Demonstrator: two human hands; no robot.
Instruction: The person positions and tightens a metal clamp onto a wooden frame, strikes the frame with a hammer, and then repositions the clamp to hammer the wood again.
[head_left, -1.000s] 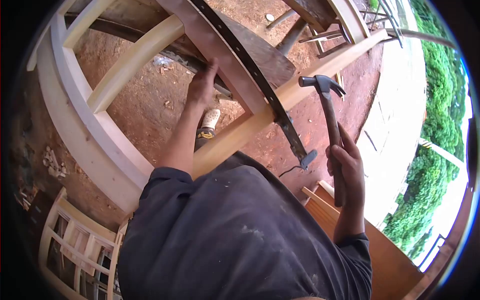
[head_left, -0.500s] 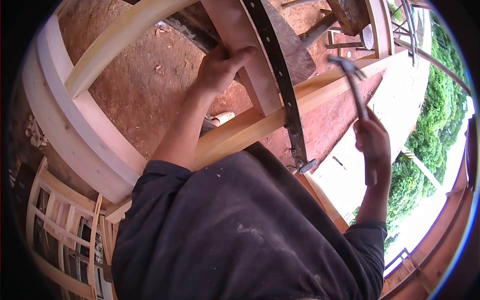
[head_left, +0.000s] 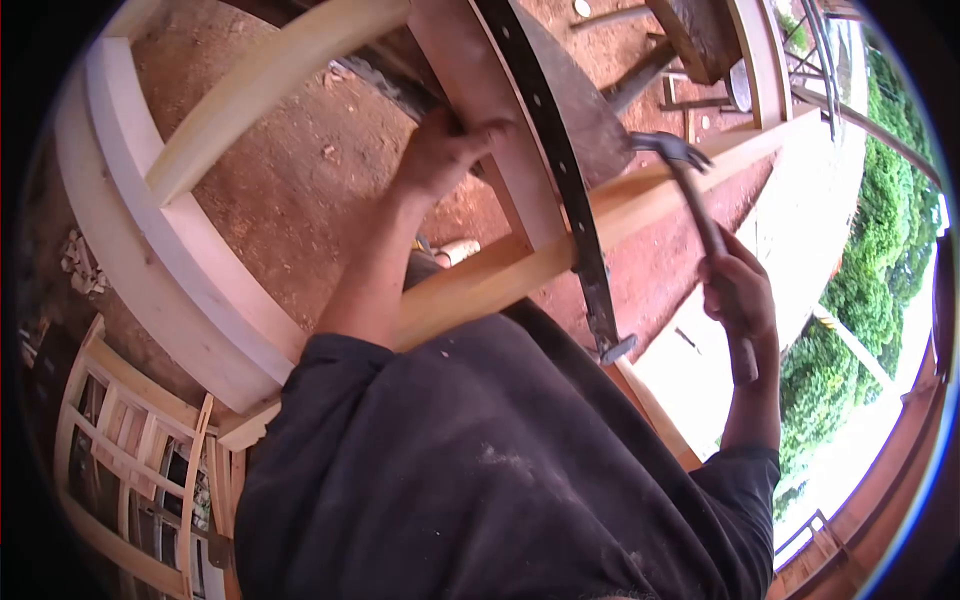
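Observation:
My right hand (head_left: pixel 742 292) is closed round the handle of a claw hammer (head_left: pixel 696 200). The hammer is raised, its head up and to the left, over a long pale wooden rail (head_left: pixel 490 283). My left hand (head_left: pixel 440 158) grips the edge of a wooden board (head_left: pixel 470 75), thumb on top and fingers partly hidden behind it. That board meets the rail at its lower end. A dark metal bar clamp with holes (head_left: pixel 555 140) lies along the board and crosses the rail; its foot (head_left: pixel 618 348) sits close to my body.
A curved wooden piece (head_left: pixel 270 85) joins a broad frame (head_left: pixel 165 280) on the left. Below it stands a slatted wooden frame (head_left: pixel 130 455). A dark wooden bench (head_left: pixel 700 40) is at the top right. Wood scraps (head_left: pixel 82 262) lie on the earth floor.
The hammer head has moved left and slightly down, towards the rail and clamp. My left hand keeps its place on the board. The whole view has shifted a little.

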